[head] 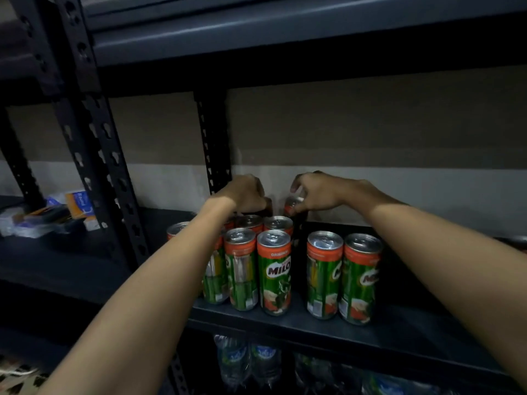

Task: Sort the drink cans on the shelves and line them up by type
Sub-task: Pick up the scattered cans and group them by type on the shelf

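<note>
We reach deep over shelf (328, 327). Left hand (243, 193) curls down over dark can (268, 205) at back, mostly hidden; grip unclear. Right hand (316, 195) pinches top of second dark can (293, 208) between thumb and fingers. Milo cans (274, 272) stand upright nearer us than both hands, below wrists: cluster under left forearm, pair (342, 276) under right forearm. Water bottles (248, 360) on shelf beneath.

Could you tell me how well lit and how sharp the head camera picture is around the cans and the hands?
Head view: dim overall; the front Milo cans are brightest and legible, the left hand and right hand reach into shadow at the back, the dark can is murky, the uprights bow from wide-angle distortion, and the edges are soft.
</note>
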